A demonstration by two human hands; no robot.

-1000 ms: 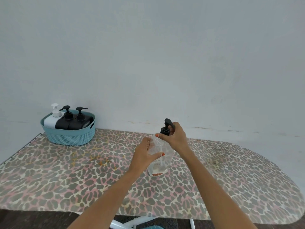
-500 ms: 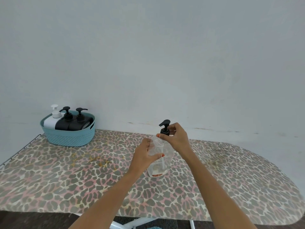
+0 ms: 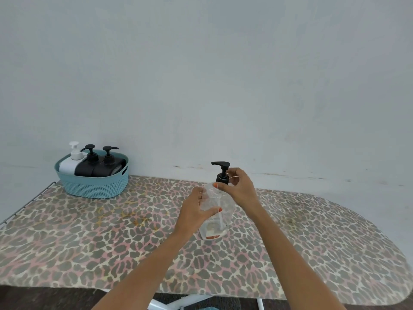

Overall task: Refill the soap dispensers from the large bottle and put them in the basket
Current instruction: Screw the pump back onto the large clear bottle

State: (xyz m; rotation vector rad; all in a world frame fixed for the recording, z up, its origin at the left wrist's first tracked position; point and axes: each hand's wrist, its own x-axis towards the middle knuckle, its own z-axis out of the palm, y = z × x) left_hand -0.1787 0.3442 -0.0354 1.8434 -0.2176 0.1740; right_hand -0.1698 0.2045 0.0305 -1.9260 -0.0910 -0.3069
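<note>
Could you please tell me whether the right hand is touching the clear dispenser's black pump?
Touching. The head view shows the right hand pinching the black pump at its collar, with no gap visible.

Bare forearms [image 3: 154,262], orange-painted nails [image 3: 215,185]

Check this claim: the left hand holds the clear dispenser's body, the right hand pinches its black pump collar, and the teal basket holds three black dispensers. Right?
Not quite. The head view shows the teal basket holding two black dispensers and one white dispenser. The left hand does hold the clear dispenser, the right hand its black pump.
</note>
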